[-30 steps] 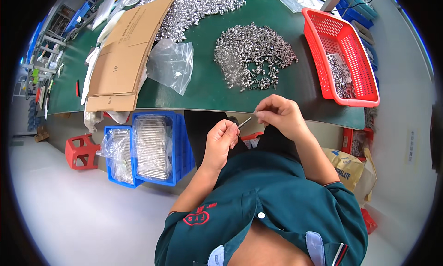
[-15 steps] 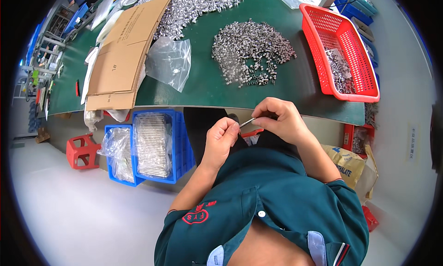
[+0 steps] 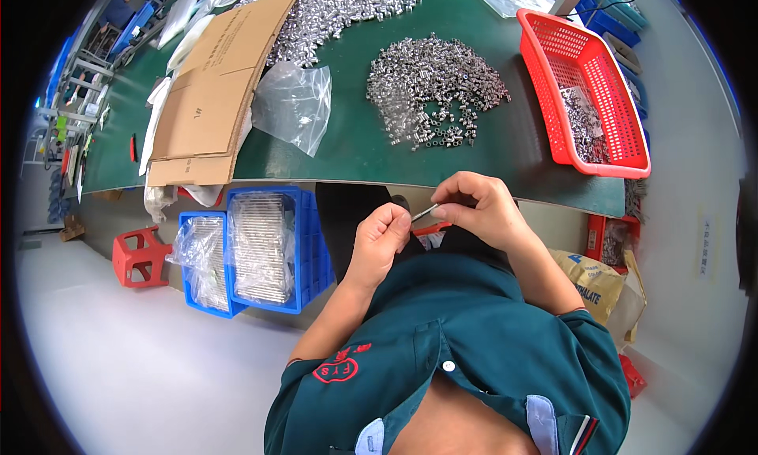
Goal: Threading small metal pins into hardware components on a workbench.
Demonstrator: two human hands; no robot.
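Observation:
A thin metal rod spans the gap between my two hands, just in front of the table's near edge. Thumb and fingers of my left hand are closed on its left end. My right hand pinches the other end between thumb and fingertips. Both ends of the rod are hidden by the fingers. Beyond my hands, a heap of small metal sleeves lies on the green table, with several loose ones along its near side.
A red basket with metal parts stands at the table's right. Left are flat cardboard, a clear plastic bag and a larger pile of metal parts. Blue crates of rods and a red stool stand below.
The view has shifted very slightly. Both hands keep their grip on the rod, with almost no movement.

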